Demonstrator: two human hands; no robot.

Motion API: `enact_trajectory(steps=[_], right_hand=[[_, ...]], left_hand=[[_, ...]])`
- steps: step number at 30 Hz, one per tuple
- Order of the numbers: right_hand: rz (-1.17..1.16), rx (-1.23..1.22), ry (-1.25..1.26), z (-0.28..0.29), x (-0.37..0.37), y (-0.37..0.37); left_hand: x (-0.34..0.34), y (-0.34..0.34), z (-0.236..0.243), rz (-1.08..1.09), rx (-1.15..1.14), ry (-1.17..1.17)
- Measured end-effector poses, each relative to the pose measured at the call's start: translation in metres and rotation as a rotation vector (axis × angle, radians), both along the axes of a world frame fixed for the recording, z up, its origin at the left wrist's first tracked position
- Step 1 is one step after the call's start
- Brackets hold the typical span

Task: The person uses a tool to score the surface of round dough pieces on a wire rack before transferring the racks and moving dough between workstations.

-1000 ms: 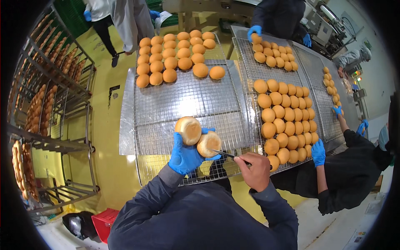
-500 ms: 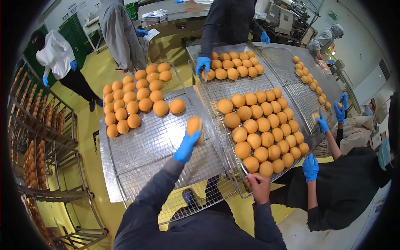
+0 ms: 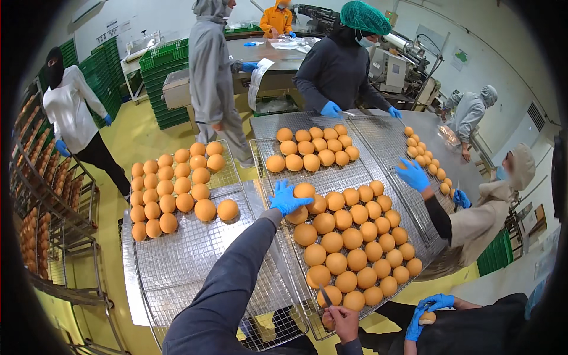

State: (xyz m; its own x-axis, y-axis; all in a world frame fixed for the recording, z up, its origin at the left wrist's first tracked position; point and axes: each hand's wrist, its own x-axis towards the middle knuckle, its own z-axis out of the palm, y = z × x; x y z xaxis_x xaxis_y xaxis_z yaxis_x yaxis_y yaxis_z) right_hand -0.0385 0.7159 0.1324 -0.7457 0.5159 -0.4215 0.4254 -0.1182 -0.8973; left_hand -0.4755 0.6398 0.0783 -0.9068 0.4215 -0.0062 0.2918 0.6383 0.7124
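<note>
My left hand (image 3: pixel 287 199), in a blue glove, is at the upper left corner of the right-hand wire rack (image 3: pixel 288 251). Its fingers are spread beside a round golden-brown bun (image 3: pixel 304 190) and touch the buns there. Several rows of similar buns (image 3: pixel 356 259) cover this rack. At its near edge my bare right hand (image 3: pixel 343 324) is closed round a small knife (image 3: pixel 325 296), the blade pointing up over the buns. Left of my arm, another wire rack (image 3: pixel 189 260) carries several buns (image 3: pixel 167 204) on its far part.
Farther back, another rack holds buns (image 3: pixel 318 144) near a co-worker in a green hairnet (image 3: pixel 361 23). A co-worker's gloved hand (image 3: pixel 413 174) reaches in from the right; another person's gloved hands (image 3: pixel 427 319) hold a bun. Bun-filled trolley shelves (image 3: pixel 65 222) stand at left.
My left hand has gone from above the left rack, where it held a bun, to the right rack's corner, and its fingers have spread. The right hand still grips the knife. My view has shifted.
</note>
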Motion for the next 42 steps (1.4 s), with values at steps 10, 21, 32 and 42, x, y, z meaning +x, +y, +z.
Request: enact_trajectory(steps=[10,21,32,42], right_hand=[[0.056,0.080,0.086,0.016,-0.006,-0.031],[0.142,-0.179,0.118,-0.039,0.006,-0.197],[0.159,-0.254,0.029,-0.062,0.057,-0.182],[0.543,-0.308,0.279,0.018,0.028,-0.201]], left_hand=[[0.233,-0.172,0.044,-0.097,1.411,-0.779],[0.403,-0.244,-0.006,0.494,1.469,-0.955],[0.447,-0.304,0.002,-0.089,0.415,-0.358],[0.400,-0.315,-0.001,0.065,1.511,-1.271]])
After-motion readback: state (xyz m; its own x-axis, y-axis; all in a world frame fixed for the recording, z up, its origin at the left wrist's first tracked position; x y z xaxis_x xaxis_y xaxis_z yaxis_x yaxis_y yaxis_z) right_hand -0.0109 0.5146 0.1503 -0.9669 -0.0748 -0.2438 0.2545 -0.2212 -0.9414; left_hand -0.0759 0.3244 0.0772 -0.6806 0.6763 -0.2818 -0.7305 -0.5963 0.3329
